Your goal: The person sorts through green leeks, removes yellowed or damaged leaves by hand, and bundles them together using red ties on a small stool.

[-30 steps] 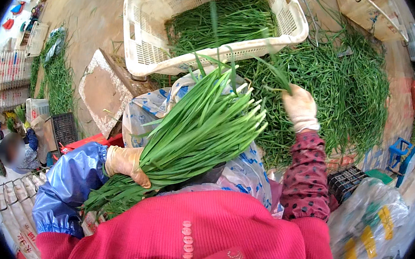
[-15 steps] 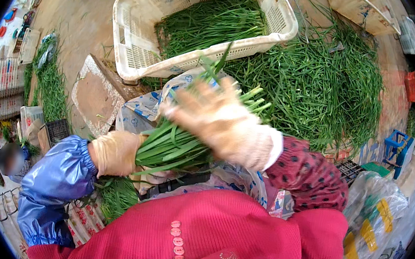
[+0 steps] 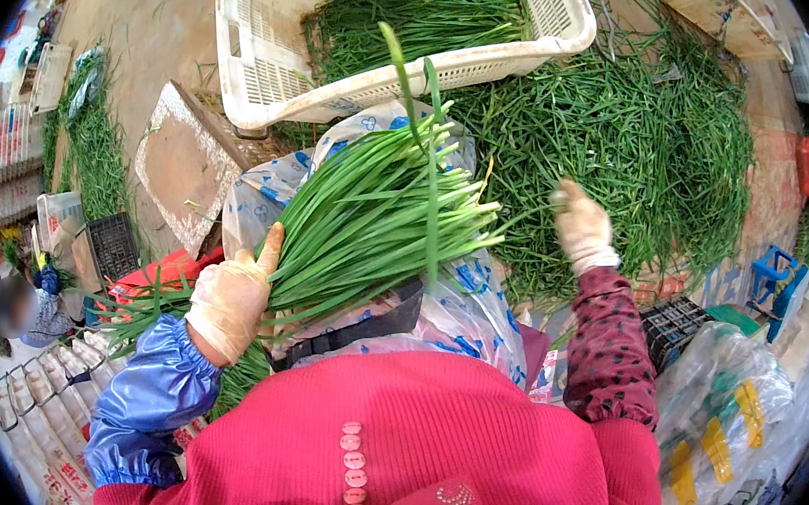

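My left hand [image 3: 229,304], in a pale glove and blue sleeve cover, is wrapped round a thick bunch of garlic chives [image 3: 355,214]. The pale cut ends point up and right, while the leaf tips trail out left behind the hand. A few loose blades [image 3: 434,177] stick up or hang across the cut ends. Out to the right, apart from the bunch, my gloved right hand [image 3: 584,229] is over the edge of a big heap of loose chives [image 3: 618,156]. Its fingers are curled together, and whatever is in them cannot be made out.
Ahead stands a white plastic crate [image 3: 282,104] holding chives. Plastic sheeting with blue print [image 3: 473,303] lies under the bunch. A dirty board [image 3: 183,173] leans at left. A blue stool [image 3: 776,283] and a clear plastic bag [image 3: 725,410] are at right. A person [image 3: 24,308] is far left.
My right hand has left the top of the bunch and swung right to the heap. My left hand has moved slightly, still gripping the bunch, whose cut ends now show fully.
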Motion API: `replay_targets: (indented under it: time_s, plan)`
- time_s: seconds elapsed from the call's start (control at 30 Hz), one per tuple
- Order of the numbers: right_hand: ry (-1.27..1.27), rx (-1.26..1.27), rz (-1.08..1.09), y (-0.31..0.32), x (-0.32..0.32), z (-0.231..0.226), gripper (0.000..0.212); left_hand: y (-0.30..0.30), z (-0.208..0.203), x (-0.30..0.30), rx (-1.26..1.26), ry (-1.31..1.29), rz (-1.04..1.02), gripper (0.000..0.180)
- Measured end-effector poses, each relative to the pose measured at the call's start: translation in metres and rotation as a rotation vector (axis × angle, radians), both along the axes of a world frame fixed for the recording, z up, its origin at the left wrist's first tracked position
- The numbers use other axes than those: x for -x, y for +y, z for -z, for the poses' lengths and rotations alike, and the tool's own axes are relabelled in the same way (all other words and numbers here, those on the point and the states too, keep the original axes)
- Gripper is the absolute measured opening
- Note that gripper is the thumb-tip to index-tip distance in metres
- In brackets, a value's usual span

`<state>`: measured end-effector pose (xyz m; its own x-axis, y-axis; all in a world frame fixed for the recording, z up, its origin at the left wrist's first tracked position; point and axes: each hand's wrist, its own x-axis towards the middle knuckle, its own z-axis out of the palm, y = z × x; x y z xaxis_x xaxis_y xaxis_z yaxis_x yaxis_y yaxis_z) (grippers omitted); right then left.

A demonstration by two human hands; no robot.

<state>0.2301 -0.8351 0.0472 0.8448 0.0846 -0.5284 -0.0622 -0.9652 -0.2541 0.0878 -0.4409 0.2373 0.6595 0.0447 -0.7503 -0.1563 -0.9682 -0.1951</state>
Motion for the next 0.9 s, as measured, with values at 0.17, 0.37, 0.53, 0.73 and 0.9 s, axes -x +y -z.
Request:
replay_targets:
  time_s: [0.17,0.37,0.53,0.73,0.9]
  plan:
    - [0.001,-0.227,0.109,-0.021,-0.025,-0.043,0.041,0.003,0.008,0.001,-0.039,-0.026,0.058,0.103]
    - [0.008,-0.954,-0.321,0.109,-0.029,-0.102,0.054,-0.013,-0.002,-0.01,-0.133,-0.346,0.261,0.055]
    - [0.119,-0.546,-0.073,0.133,-0.005,-0.051,0.037,-0.018,-0.019,-0.022,0.013,-0.101,0.12,0.063]
    - [-0.036,0.064,-0.457,0.008,-0.024,0.023,0.033,-0.02,-0.022,-0.035,0.023,0.078,-0.009,0.071]
    - [-0.437,-0.257,-0.307,0.074,-0.034,-0.13,0.031,0.003,-0.011,-0.027,0.086,-0.172,0.222,0.06]
